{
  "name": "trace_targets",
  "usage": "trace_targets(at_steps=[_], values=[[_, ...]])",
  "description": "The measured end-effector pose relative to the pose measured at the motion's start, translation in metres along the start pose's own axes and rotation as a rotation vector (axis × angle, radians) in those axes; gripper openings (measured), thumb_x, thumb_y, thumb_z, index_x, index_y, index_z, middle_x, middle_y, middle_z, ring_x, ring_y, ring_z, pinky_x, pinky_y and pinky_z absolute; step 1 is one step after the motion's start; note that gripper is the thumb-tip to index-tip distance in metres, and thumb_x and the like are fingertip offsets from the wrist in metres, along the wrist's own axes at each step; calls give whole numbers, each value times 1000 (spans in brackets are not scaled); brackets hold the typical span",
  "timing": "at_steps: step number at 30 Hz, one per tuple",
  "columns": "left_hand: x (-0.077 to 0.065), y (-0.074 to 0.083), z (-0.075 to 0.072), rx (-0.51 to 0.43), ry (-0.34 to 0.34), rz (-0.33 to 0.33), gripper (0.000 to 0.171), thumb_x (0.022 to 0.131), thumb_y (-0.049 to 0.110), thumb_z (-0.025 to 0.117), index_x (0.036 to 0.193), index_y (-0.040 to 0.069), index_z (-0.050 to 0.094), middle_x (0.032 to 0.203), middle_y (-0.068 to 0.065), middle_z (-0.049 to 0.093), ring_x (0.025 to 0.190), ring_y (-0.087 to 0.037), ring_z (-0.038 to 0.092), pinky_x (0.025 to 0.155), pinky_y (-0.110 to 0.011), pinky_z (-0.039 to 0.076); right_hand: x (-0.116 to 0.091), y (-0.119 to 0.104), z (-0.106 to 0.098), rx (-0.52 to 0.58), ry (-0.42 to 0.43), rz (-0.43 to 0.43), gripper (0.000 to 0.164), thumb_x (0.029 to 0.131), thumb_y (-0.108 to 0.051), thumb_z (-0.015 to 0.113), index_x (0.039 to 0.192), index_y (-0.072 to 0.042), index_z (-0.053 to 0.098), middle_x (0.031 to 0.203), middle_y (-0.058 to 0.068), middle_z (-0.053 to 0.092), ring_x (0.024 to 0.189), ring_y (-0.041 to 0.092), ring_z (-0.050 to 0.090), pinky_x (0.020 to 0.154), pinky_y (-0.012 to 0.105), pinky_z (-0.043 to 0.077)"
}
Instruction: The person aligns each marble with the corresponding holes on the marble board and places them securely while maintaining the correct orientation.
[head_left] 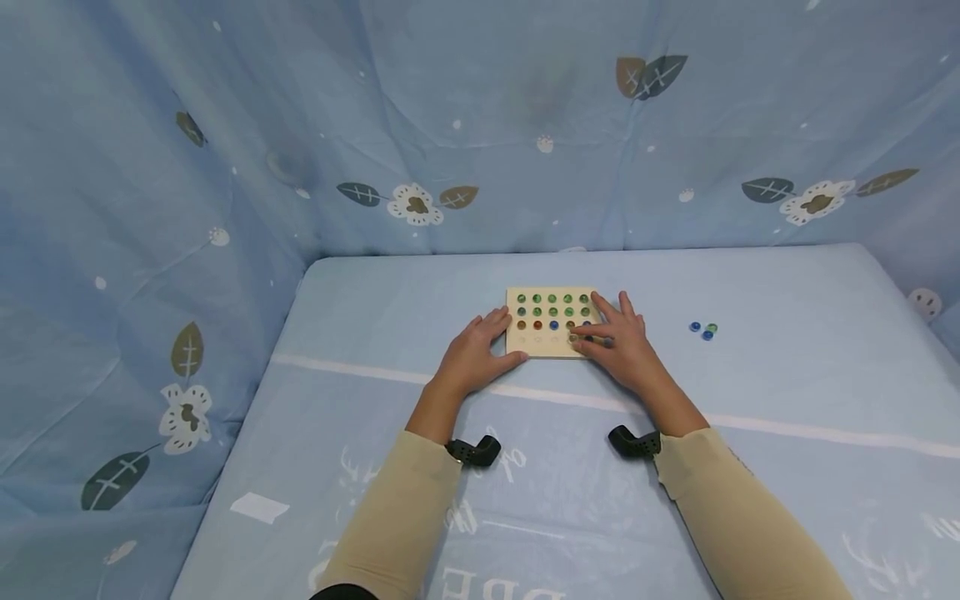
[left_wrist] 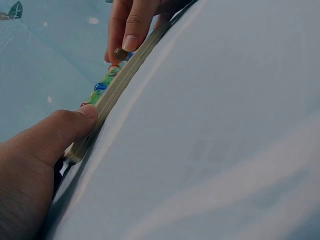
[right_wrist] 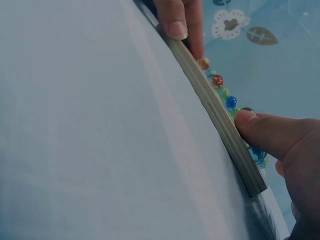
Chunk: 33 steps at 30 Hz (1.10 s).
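Right hand [head_left: 624, 343] first, since that is what I watch most closely from my distant seat: its thumb and forefinger pinch a dark brown marble [left_wrist: 120, 54] over the near row of the pale wooden board [head_left: 546, 352]. Whether that marble is down in its dimple or just above it I cannot tell. Farther fingers reach past, over the board's right part, and hide what lies below them.

My left hand [head_left: 472, 354] is spread about the board's near left corner, thumb along the near edge, fingers against the left side, clenched on nothing. The board lies flat on the pale blue tablecloth [head_left: 360, 467], its far rows filled with glass marbles, green ones mostly; dimples at the near row's left end stand bare. Well to the right, three loose marbles [head_left: 707, 336], two blue and one green, sit on the cloth.

What worries me is smooth glass: an uneven squeeze could shoot the marble out of the pinch and across the table. The right palm hangs low over its neighbours, so a dipping wrist might knock them loose. Should the left thumb ease off, a sideways push could skid the board.
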<state>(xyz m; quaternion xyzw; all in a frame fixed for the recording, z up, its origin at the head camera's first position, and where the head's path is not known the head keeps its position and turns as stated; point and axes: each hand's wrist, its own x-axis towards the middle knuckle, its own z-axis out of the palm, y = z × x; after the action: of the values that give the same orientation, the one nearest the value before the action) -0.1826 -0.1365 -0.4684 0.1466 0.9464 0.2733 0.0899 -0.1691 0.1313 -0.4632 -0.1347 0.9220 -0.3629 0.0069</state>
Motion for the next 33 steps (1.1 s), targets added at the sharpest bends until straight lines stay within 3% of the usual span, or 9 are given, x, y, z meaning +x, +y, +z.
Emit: trace_targets(at_steps=[18, 27, 33], values=[[0, 3, -1, 5, 10, -8, 81, 86, 57, 67, 152, 19, 39, 160, 6, 31, 149, -26, 27, 119, -46, 28, -1, -2, -8, 41, -8, -6, 29, 90, -24, 73, 115, -9, 75, 162, 15, 25, 150, 45, -7, 115, 70, -3], [2, 2, -1, -8, 14, -10, 82, 85, 58, 68, 152, 20, 39, 161, 6, 30, 149, -29, 26, 119, -49, 28, -3, 4, -30, 5, 66, 93, 30, 90, -28, 74, 114, -11, 75, 163, 10, 25, 152, 38, -8, 119, 63, -4], [2, 1, 2, -13, 5, -19, 83, 85, 58, 69, 152, 19, 39, 160, 6, 31, 149, -30, 27, 118, -49, 29, -13, 21, -61, 0, 96, 194, 32, 91, -26, 73, 118, -8, 73, 163, 8, 25, 153, 33, -9, 119, 63, -3]])
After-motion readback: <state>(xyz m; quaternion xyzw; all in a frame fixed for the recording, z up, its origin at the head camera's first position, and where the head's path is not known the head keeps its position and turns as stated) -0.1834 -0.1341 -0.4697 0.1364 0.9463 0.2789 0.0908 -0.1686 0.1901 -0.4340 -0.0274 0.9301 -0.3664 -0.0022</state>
